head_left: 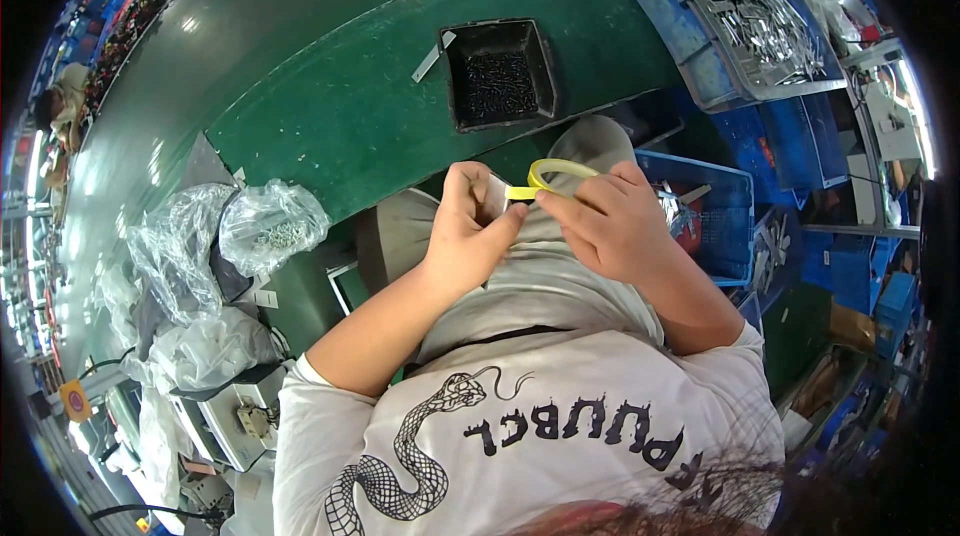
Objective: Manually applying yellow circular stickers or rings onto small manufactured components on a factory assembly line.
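Above my lap, my right hand (pixel 612 218) is closed on a roll of yellow tape (pixel 540 174). A short strip of the tape stretches toward my left hand (pixel 468 228), whose fingers are closed around a thin, shiny silvery piece (pixel 495 194). The strip's end touches or lies just beside that piece; I cannot tell which. Most of the piece is hidden behind the fingers, so its kind does not show.
On the green table (pixel 350 116) stands a black bin (pixel 548 86) of small dark parts, a flat metal strip (pixel 430 61) beside it. Clear plastic bags (pixel 272 226) lie at the left. Blue crates (pixel 715 66) of metal parts stand at the right.
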`<state>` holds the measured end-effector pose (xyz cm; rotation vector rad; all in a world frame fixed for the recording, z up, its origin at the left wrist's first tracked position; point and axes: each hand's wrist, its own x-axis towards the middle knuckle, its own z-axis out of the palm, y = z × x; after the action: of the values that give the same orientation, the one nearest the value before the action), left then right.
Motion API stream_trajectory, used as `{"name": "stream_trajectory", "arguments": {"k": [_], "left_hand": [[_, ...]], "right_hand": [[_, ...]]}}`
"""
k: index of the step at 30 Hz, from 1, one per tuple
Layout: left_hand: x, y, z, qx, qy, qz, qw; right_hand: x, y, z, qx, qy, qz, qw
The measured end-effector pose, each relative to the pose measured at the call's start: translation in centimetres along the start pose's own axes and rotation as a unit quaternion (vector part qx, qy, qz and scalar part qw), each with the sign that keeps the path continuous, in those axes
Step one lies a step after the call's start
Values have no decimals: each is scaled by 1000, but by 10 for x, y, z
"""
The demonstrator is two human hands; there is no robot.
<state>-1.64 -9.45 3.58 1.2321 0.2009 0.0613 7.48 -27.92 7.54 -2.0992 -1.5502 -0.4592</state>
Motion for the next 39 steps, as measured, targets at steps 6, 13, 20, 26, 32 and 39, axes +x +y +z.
{"name": "stream_trajectory", "arguments": {"k": [6,13,20,26,32,39], "left_hand": [[3,-11,-2,28,34,25,999],[0,-13,-3,23,21,-5,1000],[1,-14,-4,-22,-6,-20,1000],[1,-15,-3,-36,-23,1,999],[0,-13,-1,-29,-24,3,999],[1,-15,-2,-35,-23,11,999]], "right_hand": [[0,-1,5,-3,5,18,1000],[2,-5,6,-29,12,27,999],[1,-5,12,-58,-10,44,997],[2,-5,13,-57,-16,54,997],[1,-5,13,-49,-15,63,997],[5,-7,11,-34,-9,57,998]]}}
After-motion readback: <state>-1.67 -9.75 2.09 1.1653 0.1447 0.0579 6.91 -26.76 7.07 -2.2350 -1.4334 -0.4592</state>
